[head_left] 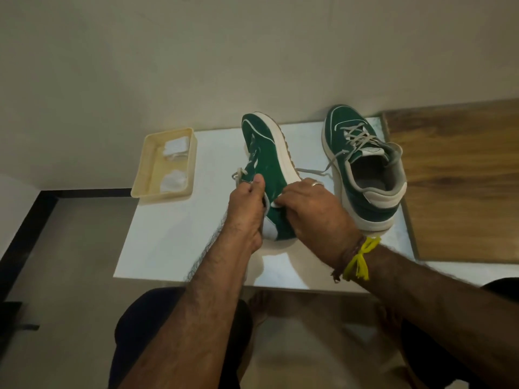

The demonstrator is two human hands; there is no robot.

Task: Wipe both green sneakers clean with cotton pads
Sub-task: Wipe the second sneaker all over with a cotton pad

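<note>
Green suede sneaker point(266, 164) tipped sideways, left hand point(247, 209) gripping collar, right hand point(306, 209) pinching cotton pad point(273, 204)

Head view: the left hand point(243, 211) grips the heel of a green sneaker point(265, 167) tipped on its side while the right hand point(306, 209) presses a cotton pad point(274, 203) to it; a second sneaker point(365, 167) stands upright beside it, a tray point(146, 164) of pads nearby, on a white table point(168, 234).
</note>
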